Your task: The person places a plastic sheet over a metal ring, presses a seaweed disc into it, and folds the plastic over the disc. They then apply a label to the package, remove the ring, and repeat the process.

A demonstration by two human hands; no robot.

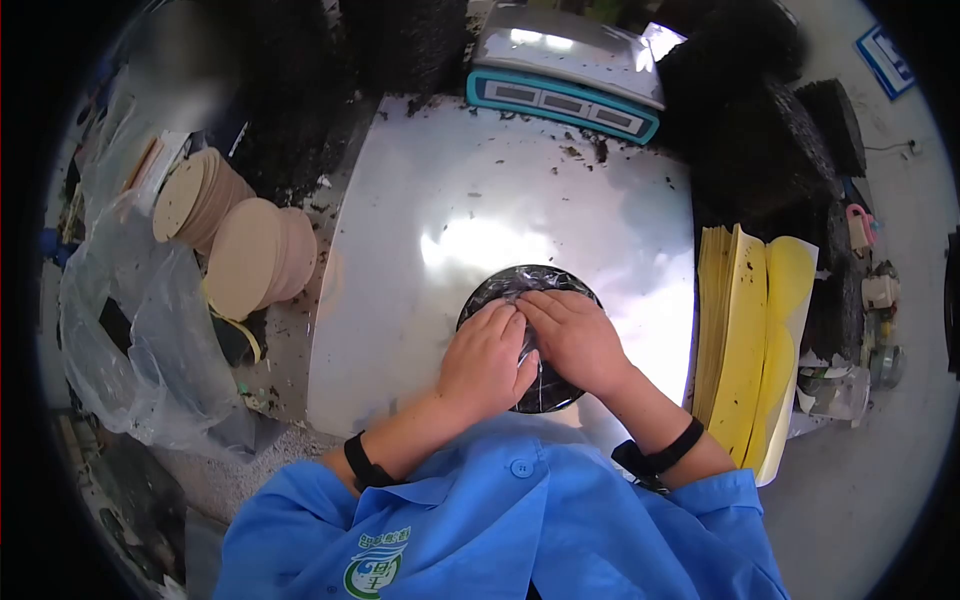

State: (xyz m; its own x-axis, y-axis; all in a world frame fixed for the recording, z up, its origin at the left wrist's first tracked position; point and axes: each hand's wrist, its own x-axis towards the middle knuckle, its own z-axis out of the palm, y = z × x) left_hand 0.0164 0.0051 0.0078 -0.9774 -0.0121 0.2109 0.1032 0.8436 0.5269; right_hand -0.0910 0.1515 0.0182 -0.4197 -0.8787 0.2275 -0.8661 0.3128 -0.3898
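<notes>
A round black disc (548, 397) with shiny clear film over it lies on the metal work surface (400, 220), close to my body. My left hand (486, 358) presses on its left part, fingers together and pointing away from me. From the right, my right hand (575, 338) rests on the disc's upper right part, its fingertips next to those of my left hand. Crinkled film shows between the two hands. The undersides of my fingers are hidden, so any pinch on the film cannot be made out.
A scale (563, 100) with a teal front stands at the back. Two stacks of round tan discs (245, 255) and clear plastic bags (150, 340) are on the left. Yellow sheets (745, 340) lie on the right, near dark stacks (750, 150). Dark crumbs dot the surface.
</notes>
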